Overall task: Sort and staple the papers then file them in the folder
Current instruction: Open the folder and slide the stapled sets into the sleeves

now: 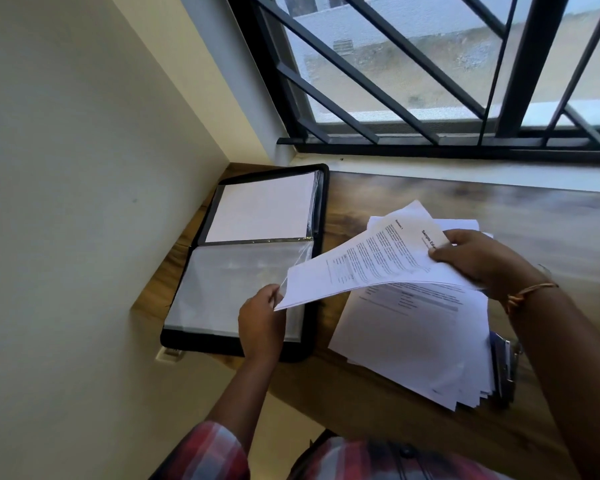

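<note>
Now right hand (471, 254) holds papers (361, 265) at folder's (201, 342) edge, left hand (262, 318) pinching sleeve (229, 289).

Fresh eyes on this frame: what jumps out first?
The printed sheets held curved above the desk, the right hand gripping their title end while the left hand pinches the lifted edge of a clear sleeve. That sleeve belongs to the open black folder at left; a loose paper stack lies under the sheets at right.

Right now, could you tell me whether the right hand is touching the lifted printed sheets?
Touching. The head view shows the right hand pinching the lifted sheets by their heading end.
</note>
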Demonstrator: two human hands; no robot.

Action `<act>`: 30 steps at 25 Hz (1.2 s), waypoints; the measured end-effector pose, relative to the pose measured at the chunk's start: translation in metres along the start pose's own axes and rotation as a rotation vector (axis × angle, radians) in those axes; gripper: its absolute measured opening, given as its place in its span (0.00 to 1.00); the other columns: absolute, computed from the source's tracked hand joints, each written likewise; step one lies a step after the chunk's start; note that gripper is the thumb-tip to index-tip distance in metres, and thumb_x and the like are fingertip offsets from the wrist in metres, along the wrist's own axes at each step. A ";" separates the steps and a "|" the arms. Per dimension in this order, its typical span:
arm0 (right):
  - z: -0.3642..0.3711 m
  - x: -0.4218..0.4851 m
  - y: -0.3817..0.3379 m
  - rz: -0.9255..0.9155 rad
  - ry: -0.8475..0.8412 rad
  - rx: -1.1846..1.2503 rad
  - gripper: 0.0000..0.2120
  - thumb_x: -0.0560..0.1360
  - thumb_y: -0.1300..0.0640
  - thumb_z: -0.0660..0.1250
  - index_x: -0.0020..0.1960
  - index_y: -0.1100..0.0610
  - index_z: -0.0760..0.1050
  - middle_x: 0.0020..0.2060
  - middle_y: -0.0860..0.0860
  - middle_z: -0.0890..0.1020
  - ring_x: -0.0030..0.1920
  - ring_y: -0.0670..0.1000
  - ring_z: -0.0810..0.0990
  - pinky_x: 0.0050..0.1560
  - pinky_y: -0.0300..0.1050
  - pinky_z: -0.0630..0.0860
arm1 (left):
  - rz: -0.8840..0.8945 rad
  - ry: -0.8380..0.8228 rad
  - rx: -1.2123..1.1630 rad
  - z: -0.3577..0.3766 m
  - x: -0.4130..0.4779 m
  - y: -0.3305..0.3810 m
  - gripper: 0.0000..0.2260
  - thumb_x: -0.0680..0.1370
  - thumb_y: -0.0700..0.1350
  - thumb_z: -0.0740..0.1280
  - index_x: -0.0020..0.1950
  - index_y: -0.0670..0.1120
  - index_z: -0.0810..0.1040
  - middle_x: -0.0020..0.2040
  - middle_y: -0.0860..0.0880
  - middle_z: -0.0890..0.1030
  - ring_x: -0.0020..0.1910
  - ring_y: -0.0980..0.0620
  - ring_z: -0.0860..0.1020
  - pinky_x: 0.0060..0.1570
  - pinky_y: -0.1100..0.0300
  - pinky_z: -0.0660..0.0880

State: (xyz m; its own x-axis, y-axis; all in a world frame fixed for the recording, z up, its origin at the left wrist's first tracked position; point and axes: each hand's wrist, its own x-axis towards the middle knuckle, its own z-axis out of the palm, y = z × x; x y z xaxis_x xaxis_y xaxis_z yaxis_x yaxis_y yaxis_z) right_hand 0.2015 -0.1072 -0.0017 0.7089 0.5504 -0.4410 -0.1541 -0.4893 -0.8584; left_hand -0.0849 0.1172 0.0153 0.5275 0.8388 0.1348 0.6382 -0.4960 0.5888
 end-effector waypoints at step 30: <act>0.057 -0.023 0.013 0.037 0.300 0.159 0.11 0.79 0.63 0.63 0.58 0.56 0.80 0.56 0.56 0.83 0.56 0.61 0.81 0.58 0.52 0.78 | -0.217 0.063 -0.082 -0.002 -0.035 -0.003 0.06 0.80 0.42 0.69 0.56 0.49 0.81 0.52 0.53 0.83 0.45 0.58 0.80 0.36 0.70 0.74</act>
State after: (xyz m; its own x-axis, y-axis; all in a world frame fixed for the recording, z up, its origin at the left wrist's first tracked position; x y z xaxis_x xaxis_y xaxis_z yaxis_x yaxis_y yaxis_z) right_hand 0.1439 -0.0873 -0.0181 0.8683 0.2990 -0.3958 -0.2720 -0.3802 -0.8840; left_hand -0.1064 0.0898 0.0104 0.3452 0.9374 0.0462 0.6835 -0.2848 0.6720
